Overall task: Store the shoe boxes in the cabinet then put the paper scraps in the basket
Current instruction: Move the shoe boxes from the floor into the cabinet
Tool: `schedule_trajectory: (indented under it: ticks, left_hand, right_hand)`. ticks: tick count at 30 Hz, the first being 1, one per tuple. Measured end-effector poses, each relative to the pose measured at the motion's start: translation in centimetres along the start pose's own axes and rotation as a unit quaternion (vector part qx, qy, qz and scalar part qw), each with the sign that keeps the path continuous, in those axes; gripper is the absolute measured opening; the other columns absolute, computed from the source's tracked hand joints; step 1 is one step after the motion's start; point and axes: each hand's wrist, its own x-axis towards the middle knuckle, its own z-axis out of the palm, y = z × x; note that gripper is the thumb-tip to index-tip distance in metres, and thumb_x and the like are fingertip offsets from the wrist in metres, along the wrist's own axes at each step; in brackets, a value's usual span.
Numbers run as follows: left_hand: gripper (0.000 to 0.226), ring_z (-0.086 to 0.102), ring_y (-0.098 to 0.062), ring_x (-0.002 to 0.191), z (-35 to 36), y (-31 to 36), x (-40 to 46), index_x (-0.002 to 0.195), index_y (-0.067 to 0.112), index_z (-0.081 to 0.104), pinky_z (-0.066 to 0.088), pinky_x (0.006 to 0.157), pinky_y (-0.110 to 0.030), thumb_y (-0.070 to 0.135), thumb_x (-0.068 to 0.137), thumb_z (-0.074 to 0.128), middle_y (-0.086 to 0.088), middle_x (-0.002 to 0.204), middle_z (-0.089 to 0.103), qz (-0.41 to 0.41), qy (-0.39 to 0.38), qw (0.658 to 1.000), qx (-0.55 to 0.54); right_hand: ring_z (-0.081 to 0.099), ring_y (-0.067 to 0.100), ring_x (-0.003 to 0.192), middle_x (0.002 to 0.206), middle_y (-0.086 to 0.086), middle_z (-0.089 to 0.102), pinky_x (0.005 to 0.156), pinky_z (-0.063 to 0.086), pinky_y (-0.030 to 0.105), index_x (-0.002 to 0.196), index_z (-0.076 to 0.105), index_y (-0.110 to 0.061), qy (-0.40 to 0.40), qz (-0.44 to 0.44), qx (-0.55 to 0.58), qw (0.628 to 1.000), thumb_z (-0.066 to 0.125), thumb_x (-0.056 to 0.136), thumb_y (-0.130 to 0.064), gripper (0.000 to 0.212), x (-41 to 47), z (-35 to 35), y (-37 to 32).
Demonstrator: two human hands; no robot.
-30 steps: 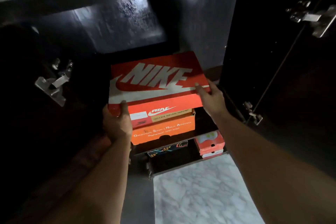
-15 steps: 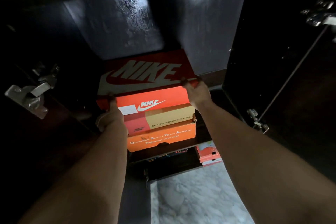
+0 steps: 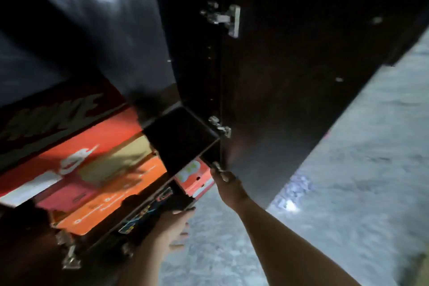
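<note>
The red Nike shoe box [image 3: 97, 141] lies inside the dark cabinet [image 3: 181, 137] at the left, on top of an orange shoe box [image 3: 111, 199]. Neither hand touches it. My left hand [image 3: 171, 227] hangs below the shelf's front edge with fingers apart and nothing in it. My right hand [image 3: 225, 179] reaches to the lower inner corner of the open right cabinet door [image 3: 290, 100], fingers curled on its bottom edge. The whole view is tilted and blurred. No paper scraps or basket are in view.
On the lower shelf sit a small red box [image 3: 195, 179] and a dark box with coloured print [image 3: 148, 211]. Metal hinges [image 3: 227, 18] stick out of the right door; another hinge [image 3: 69, 255] shows at lower left. Pale marble floor [image 3: 348, 193] lies on the right.
Both hands have let go of the Nike box, which now rests on the stack. My right hand moved right to the door's lower corner; my left hand dropped below the shelf. The view swung right.
</note>
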Motion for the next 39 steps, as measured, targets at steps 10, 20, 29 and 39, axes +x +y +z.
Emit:
schedule_trajectory:
  ticks: [10, 20, 29, 39]
  left_hand:
    - [0.023, 0.067, -0.030, 0.089, 25.4, -1.4, -1.2, 0.090, 0.021, 0.064, 0.050, 0.080, -0.039, 0.041, 0.090, 0.073, -0.014, 0.107, 0.069, 0.046, -0.122, 0.944, 0.304]
    - [0.034, 0.068, -0.037, 0.098, 61.1, -5.9, 0.0, 0.108, 0.013, 0.072, 0.045, 0.063, -0.029, 0.043, 0.095, 0.066, -0.018, 0.107, 0.070, 0.120, -0.273, 0.814, 0.498]
    - [0.061, 0.065, -0.026, 0.114, 86.6, -13.9, 1.8, 0.148, 0.019, 0.046, 0.055, 0.084, -0.030, 0.043, 0.095, 0.063, -0.005, 0.144, 0.057, 0.174, -0.349, 0.748, 0.536]
    - [0.044, 0.058, -0.016, 0.109, 93.7, -20.9, 5.5, 0.139, 0.029, 0.051, 0.051, 0.092, -0.036, 0.025, 0.097, 0.065, 0.006, 0.124, 0.061, 0.131, -0.374, 0.829, 0.394]
  right_hand:
    - [0.055, 0.029, 0.132, 0.142, 0.010, 0.059, 0.108, 0.046, 0.039, 0.145, 0.049, -0.018, 0.213, 0.280, 0.057, 0.934, 0.043, 0.095, -0.072, 0.074, -7.7, -21.7, 29.5]
    - [0.053, 0.033, 0.133, 0.140, 0.011, 0.060, 0.099, 0.042, 0.034, 0.141, 0.051, -0.016, 0.376, 0.370, 0.188, 0.828, 0.046, 0.099, -0.063, 0.064, -11.1, -42.9, 52.2]
    - [0.054, 0.038, 0.129, 0.143, 0.017, 0.054, 0.109, 0.045, 0.046, 0.146, 0.047, -0.020, 0.488, 0.419, 0.212, 0.736, 0.059, 0.092, -0.059, 0.068, -12.1, -54.8, 70.8]
    - [0.062, 0.022, 0.109, 0.120, 0.000, 0.065, 0.091, 0.050, 0.034, 0.139, 0.056, -0.016, 0.490, 0.328, 0.331, 0.736, 0.070, 0.095, -0.026, 0.047, -10.7, -53.3, 80.0]
